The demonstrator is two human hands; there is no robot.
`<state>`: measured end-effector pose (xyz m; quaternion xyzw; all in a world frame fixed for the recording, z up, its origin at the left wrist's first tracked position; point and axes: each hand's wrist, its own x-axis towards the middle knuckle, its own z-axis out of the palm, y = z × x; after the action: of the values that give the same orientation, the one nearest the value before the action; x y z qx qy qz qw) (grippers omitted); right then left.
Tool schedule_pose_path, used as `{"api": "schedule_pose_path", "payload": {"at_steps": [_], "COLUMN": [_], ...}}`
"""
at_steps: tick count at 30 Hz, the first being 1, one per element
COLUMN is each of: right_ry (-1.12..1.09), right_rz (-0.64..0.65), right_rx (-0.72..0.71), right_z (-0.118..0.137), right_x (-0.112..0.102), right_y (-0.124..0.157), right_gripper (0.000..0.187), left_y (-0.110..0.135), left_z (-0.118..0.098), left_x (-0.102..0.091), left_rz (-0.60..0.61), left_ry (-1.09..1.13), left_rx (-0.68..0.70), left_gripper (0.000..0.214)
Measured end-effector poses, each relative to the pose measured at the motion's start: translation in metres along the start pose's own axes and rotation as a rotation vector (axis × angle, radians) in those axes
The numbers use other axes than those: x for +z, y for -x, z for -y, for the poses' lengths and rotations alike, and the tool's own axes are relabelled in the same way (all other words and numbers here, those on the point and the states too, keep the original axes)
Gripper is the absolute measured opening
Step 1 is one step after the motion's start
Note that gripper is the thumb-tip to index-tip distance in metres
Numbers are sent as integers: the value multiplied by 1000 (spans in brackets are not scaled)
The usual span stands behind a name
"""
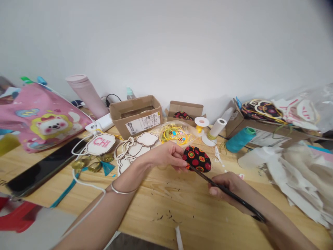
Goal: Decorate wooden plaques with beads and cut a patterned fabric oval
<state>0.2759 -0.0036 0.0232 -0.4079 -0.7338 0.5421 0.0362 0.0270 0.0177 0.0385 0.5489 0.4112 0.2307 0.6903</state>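
My left hand [171, 157] pinches the left edge of a rounded black fabric piece [199, 158] printed with red, orange and yellow flowers, held above the table. In my right hand [229, 187] is a long, slim black tool [234, 197]. Its narrow tip meets the lower left edge of the fabric, close to my left fingers, and its thicker end lies back along my right wrist. Seen edge-on and slightly blurred, its exact kind is unclear. Small dark scraps [170, 217] lie on the wooden table [151, 225] below my hands.
Pale cloud-shaped pieces [147, 139] and a clear bag with yellow cords [175, 134] lie behind my left hand. Cardboard boxes [137, 118] line the wall. A teal thread cone [240, 139], a clear bottle [257, 158] and white cloth [293, 184] stand right; a phone [44, 166] lies left.
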Motion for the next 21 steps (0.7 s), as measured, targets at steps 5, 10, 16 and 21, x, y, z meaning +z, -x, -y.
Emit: {"api": "schedule_pose_path", "payload": {"at_steps": [5, 10, 16, 21], "right_ry": [-19, -30, -18, -43], "right_rz": [11, 33, 39, -4], "right_rx": [9, 20, 9, -19], "right_z": [-1, -3, -4, -5], "right_x": [1, 0, 0, -1], "right_y": [1, 1, 1, -2], "right_gripper": [60, 58, 56, 55], "left_y": [0, -2, -3, -4], "left_z": [2, 5, 4, 6], "left_x": [-2, -5, -5, -2], "left_rz": [25, 77, 81, 11], "left_ry": [-20, -59, -61, 59], "left_rx": [-3, -32, -49, -19], "left_gripper": [13, 18, 14, 13]}}
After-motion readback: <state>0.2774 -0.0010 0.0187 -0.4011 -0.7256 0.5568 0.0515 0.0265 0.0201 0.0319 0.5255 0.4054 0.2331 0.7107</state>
